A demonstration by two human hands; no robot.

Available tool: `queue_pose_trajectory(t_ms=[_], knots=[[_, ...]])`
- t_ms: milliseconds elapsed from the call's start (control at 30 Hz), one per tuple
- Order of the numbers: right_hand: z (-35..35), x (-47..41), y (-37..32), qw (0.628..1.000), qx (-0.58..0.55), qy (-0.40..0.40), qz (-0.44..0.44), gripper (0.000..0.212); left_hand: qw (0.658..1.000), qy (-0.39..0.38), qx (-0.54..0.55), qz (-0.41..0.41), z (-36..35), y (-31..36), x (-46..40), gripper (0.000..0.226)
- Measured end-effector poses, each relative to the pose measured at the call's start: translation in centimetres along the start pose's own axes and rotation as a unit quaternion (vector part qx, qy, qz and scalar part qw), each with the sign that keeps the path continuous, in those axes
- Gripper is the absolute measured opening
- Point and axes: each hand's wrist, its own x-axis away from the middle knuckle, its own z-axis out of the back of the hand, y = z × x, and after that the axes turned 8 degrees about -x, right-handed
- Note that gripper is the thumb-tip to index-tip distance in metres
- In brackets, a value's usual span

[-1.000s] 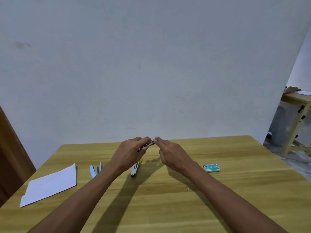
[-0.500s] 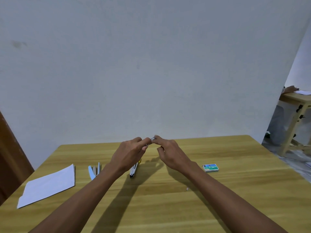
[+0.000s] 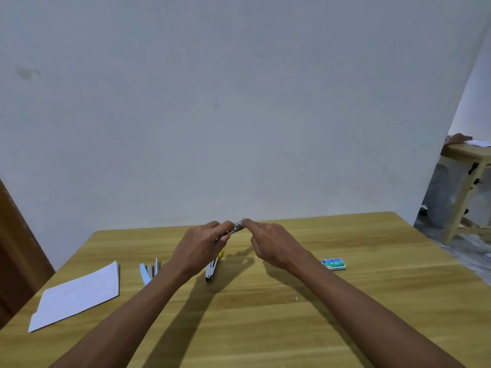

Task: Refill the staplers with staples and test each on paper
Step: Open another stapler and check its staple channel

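My left hand is raised above the table and closed around a small dark stapler, most of which is hidden by my fingers. The forefinger of my right hand touches the stapler's metal tip. Beneath my left hand a white stapler with a yellow end lies on the wood. A light blue stapler lies opened out to its left. White paper rests at the left side. A green staple box sits to the right.
The wooden table stands against a plain white wall. A tiny loose staple bit lies near my right forearm. Another wooden table stands at the far right, beyond this table's edge.
Both hands stay together on the dark stapler. My right fingertip has shifted slightly along its tip. The view has dipped a little.
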Motion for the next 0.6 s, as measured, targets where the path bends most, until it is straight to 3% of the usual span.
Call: queue_pose_trajectory(t_ms=[600], knots=[[-0.8,0.0,0.1,0.997,-0.002,0.005,0.073,0.051,1.0,0.021,0.004,-0.012,-0.1,0.1,0.0,0.014]])
